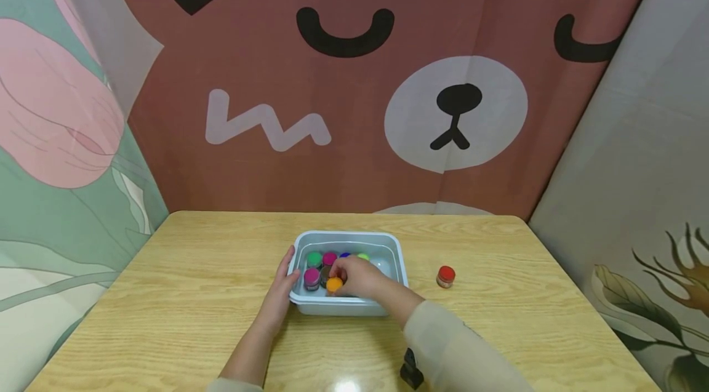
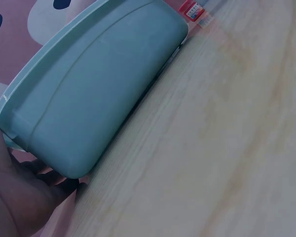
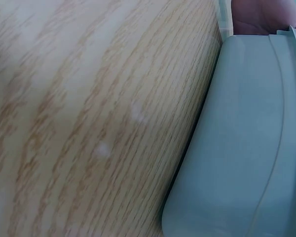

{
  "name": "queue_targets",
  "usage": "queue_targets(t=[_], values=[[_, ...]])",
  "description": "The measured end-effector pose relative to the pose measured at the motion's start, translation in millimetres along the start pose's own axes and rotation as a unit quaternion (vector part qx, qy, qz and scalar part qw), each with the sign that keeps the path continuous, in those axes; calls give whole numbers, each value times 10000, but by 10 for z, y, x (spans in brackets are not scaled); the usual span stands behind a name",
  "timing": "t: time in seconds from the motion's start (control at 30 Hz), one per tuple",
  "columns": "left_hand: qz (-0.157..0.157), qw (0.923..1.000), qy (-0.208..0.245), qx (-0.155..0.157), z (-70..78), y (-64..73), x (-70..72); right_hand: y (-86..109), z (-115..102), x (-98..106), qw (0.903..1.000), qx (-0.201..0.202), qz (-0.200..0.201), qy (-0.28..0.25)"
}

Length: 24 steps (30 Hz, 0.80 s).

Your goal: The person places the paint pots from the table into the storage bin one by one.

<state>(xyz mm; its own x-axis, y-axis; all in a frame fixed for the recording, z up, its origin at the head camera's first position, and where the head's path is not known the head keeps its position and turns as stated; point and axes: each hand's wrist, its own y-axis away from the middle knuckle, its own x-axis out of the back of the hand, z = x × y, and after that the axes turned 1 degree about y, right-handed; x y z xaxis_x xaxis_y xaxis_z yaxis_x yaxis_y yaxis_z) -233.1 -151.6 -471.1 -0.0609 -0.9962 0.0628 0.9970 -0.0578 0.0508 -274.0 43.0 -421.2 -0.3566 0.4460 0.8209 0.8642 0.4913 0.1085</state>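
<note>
A light blue plastic box (image 1: 349,307) stands on the table with several small jars in it. My left hand (image 1: 279,287) grips its left end, thumb at the rim and fingers along the outer wall; the left wrist view shows those fingers (image 2: 49,177) against the box end. Reaching in over the front rim, my right hand (image 1: 360,276) pinches a jar with an orange lid (image 1: 334,284). Around it are jars with magenta (image 1: 312,276), green (image 1: 314,258) and pink (image 1: 329,258) lids. Blue and lime lids behind are partly hidden by the hand.
On the wooden table (image 1: 210,281), a red-lidded jar (image 1: 445,276) stands to the right of the box. A small black object (image 1: 411,370) shows beside the right sleeve near the front. Printed curtains (image 1: 354,90) hang behind and along both sides.
</note>
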Motion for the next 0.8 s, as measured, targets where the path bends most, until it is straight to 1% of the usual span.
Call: queue_targets(t=[0.2,0.47,0.67,0.8], values=[[4,10000,57,2,12,15,1,-15,-4,-8,10000,-36,0,75],[5,10000,11,5,10,11,1,22,-18,19,9999,-80,-9,-110],[15,10000,90,23,-4,5,-5,89,11,106,9989,130,122,-425],[-1,9999,102,-9,-1,10,-1,156,50,212,9965,70,209,-805]])
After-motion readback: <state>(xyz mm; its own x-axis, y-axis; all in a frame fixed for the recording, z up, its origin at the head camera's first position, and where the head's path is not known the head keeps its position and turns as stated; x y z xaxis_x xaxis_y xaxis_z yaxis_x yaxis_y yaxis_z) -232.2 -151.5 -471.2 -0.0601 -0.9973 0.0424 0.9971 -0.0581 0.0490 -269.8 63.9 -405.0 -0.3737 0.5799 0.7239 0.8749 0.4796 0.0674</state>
